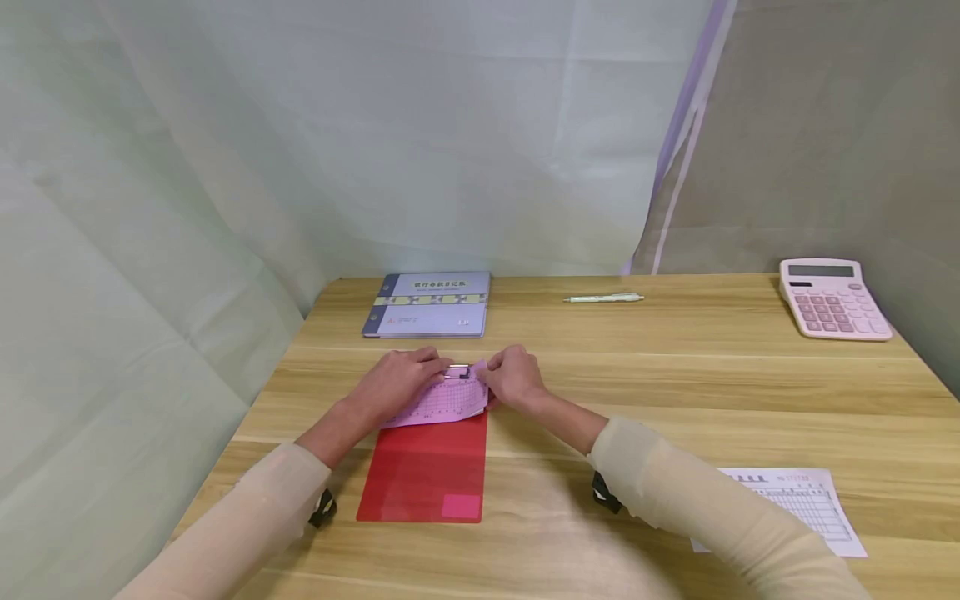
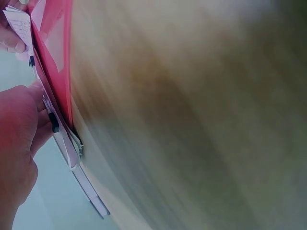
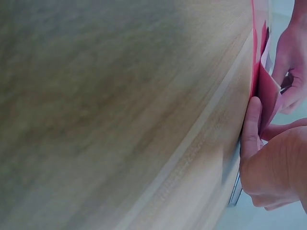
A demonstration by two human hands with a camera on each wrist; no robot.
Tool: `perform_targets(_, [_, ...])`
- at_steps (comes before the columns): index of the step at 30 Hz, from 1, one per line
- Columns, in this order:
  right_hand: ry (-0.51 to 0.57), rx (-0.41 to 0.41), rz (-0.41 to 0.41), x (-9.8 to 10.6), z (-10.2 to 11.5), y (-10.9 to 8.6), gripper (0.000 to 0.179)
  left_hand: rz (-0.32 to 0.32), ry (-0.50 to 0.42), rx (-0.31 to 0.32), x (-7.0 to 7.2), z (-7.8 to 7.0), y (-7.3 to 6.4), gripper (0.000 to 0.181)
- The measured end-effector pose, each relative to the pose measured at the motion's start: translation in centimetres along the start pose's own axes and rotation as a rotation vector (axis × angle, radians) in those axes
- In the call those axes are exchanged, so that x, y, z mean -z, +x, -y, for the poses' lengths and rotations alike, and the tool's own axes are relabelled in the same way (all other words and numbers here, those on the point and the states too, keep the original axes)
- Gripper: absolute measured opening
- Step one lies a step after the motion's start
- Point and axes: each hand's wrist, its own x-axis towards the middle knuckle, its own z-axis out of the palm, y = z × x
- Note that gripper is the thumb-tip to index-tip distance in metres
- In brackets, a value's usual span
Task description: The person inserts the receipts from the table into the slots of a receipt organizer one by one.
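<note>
A red folder lies on the table, with a small stack of pink printed forms across its far end. Along the top of the forms runs a metal paper fastener with black sliders. My left hand is at the fastener's left part, its fingers bent about the bar and the paper edge. On the other side, my right hand pinches the right edge of the forms, which bends upward there. The left wrist view shows a black slider beside the left fingertips. In the right wrist view, a right finger lies along the folder's edge.
Beyond the folder lies a blue-grey ledger book. A pen is near the table's back edge, and a pink calculator stands at the back right. A loose printed form lies partly under the right forearm.
</note>
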Motion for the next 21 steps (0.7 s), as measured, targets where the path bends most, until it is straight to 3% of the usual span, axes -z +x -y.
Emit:
perform_targets(7, [0.007,0.011,0.011,0.01,-0.08,0.04,0.016,0.016,-0.001,0.012,0.09,-0.11,0.01,0.04])
perform_targets(21, [-0.048,0.038,-0.048,-0.21,0.0,-0.09,0.015,0.008,0.027,-0.047,0.21,0.05,0.05,0.044])
